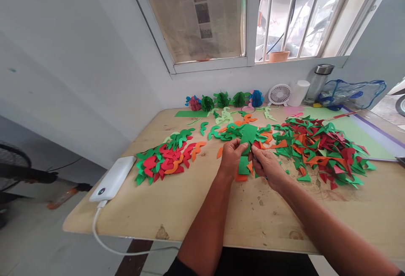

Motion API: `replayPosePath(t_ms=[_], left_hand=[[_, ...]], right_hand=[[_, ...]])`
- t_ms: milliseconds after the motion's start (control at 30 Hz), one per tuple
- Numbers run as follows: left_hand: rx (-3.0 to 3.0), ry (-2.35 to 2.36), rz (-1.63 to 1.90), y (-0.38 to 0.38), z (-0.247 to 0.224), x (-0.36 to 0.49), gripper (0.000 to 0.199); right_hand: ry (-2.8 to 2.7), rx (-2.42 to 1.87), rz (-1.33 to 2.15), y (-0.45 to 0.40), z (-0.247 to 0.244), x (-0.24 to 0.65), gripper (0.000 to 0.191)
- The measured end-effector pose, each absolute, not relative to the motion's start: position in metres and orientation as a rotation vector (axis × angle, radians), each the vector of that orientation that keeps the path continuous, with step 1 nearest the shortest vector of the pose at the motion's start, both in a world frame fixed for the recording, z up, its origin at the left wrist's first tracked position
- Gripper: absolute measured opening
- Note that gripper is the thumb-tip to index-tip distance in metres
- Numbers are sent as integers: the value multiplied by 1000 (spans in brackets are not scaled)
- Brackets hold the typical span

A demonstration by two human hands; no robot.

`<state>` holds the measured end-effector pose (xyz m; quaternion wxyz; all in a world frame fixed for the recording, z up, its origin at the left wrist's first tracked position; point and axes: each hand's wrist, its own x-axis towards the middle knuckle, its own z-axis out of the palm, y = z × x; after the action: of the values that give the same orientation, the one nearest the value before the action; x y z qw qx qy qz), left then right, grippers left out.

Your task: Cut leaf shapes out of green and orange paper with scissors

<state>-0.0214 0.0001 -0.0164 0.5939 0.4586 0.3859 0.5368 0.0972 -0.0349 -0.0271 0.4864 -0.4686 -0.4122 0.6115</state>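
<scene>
Pinched in my left hand (233, 154) is a green paper piece (249, 133), held upright over the table. My right hand (264, 163) is closed close beside it, at the paper's lower right edge; a small dark tool seems to be in its fingers, mostly hidden. Below the hands lie another green paper piece (243, 165) and an orange piece (241, 178). Curved red, green and orange cutouts (164, 158) are spread at the left. A large heap of red, green and orange scraps (322, 147) lies at the right.
A white power bank (113, 179) with a cable lies at the table's left edge. Along the wall stand honeycomb paper figures (221, 100), a small white fan (280, 95), a white container (299, 93), a bottle (319, 83) and a clear blue-edged bag (351, 93).
</scene>
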Motion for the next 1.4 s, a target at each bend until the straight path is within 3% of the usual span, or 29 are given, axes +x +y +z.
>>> replayPosePath(t_ms=[867, 1400], left_hand=[[851, 878, 1235, -4, -7, -21, 35], [838, 874, 1308, 0, -11, -23, 26]], right_hand=[[-995, -1167, 1510, -35, -24, 99, 50], [-1042, -1196, 1453, -35, -23, 99, 51]])
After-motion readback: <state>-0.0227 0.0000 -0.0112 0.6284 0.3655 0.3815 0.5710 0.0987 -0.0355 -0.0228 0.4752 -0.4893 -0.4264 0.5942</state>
